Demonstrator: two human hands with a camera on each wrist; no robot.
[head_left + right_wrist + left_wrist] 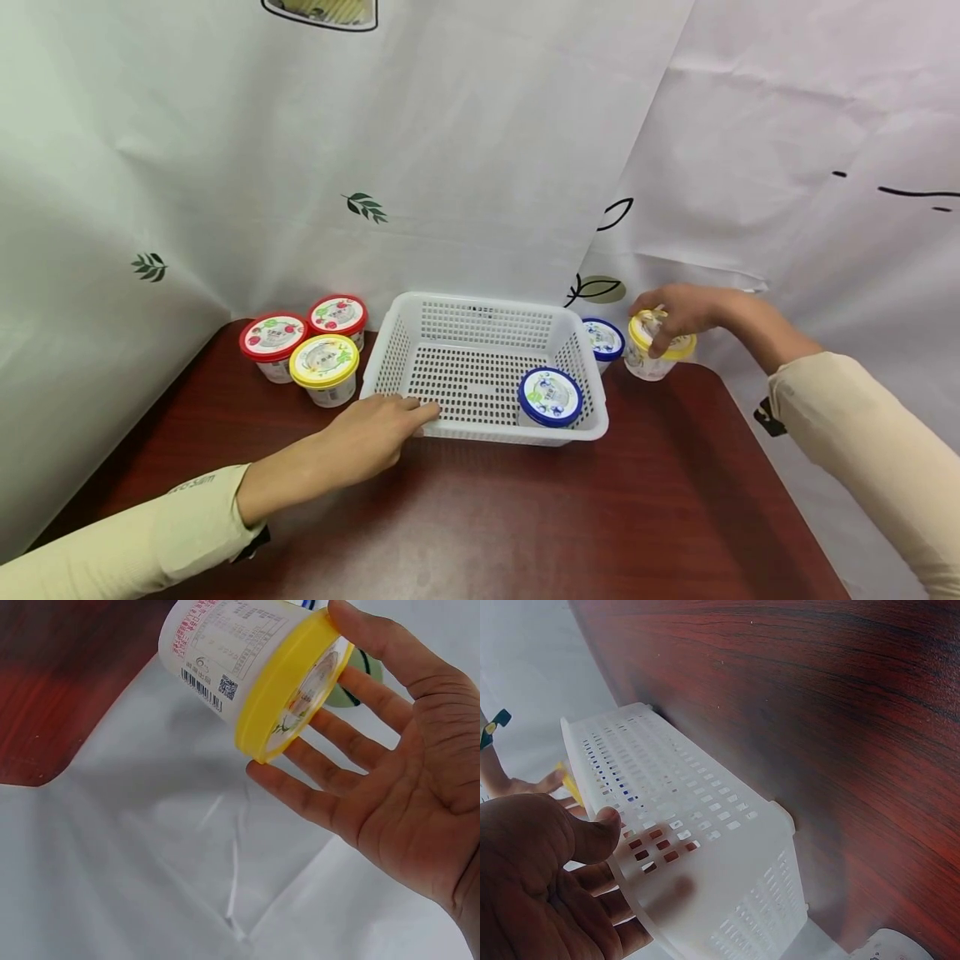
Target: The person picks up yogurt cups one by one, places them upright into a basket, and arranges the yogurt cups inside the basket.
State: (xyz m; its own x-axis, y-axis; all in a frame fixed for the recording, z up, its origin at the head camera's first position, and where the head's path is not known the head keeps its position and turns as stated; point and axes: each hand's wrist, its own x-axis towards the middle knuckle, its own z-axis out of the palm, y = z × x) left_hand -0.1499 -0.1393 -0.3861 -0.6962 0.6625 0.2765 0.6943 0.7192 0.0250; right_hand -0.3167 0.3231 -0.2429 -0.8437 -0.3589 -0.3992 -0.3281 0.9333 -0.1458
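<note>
A white plastic basket [480,429] stands on the table with one blue-lidded tub [550,398] in its front right corner. My left hand [378,435] holds the basket's near rim at the left; in the left wrist view its thumb is outside and its fingers reach over the rim. At the far right, my right hand [682,312] grips a yellow-lidded tub [648,363] from above. The right wrist view shows the thumb and fingertips around the edge of that tub's yellow lid [274,694]. Part of the lid is hidden behind the hand in the head view.
Left of the basket stand two red-lidded tubs [276,337] and another yellow-lidded tub [324,371], close together. A second blue-lidded tub [604,337] is just right of the basket. White printed cloth [480,167] hangs behind the dark red table [510,517].
</note>
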